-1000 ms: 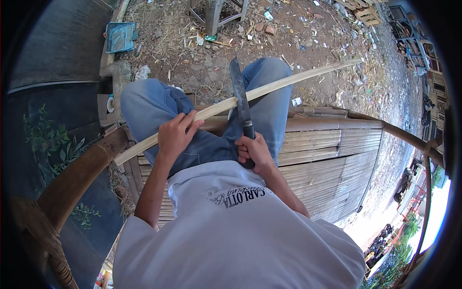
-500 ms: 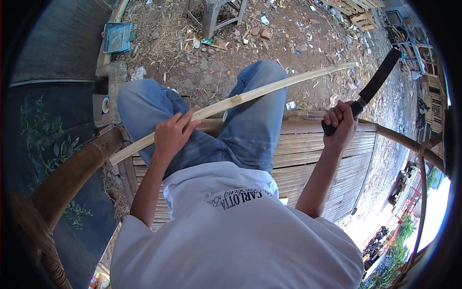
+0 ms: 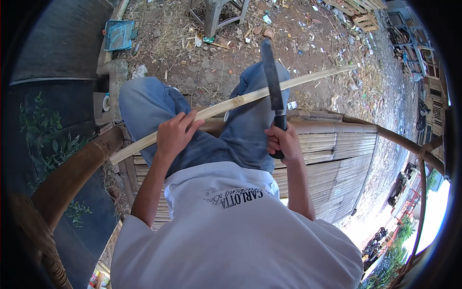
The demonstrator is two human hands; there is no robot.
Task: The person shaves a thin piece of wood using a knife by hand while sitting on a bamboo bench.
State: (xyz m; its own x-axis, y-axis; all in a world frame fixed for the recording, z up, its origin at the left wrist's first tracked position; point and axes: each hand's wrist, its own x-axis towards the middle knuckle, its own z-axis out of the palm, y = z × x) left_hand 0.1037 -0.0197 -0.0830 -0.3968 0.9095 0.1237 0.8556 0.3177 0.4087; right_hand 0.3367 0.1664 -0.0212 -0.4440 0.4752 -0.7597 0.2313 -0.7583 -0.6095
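Note:
A long pale bamboo strip (image 3: 211,110) lies slantwise across my thighs, its far end reaching out to the upper right. My left hand (image 3: 174,134) grips it near its left part, thumb and fingers closed about it. In my right hand (image 3: 287,142) is the black handle of a machete (image 3: 274,82), held upright with the blade pointing away from me. The blade crosses over the strip above my right knee; whether it touches the strip, I cannot tell. A darker knot shows on the strip between my hands.
I sit on a bamboo slat bench (image 3: 313,166) with a thick bamboo armrest (image 3: 77,173) at my left. A plastic stool (image 3: 211,24) stands ahead on littered dirt ground. A blue tray (image 3: 119,35) lies at the far left, wooden crates (image 3: 365,21) at the far right.
My right hand has swung the machete leftward and inward, from out at the right to over the strip. My left hand and the bamboo strip have hardly moved.

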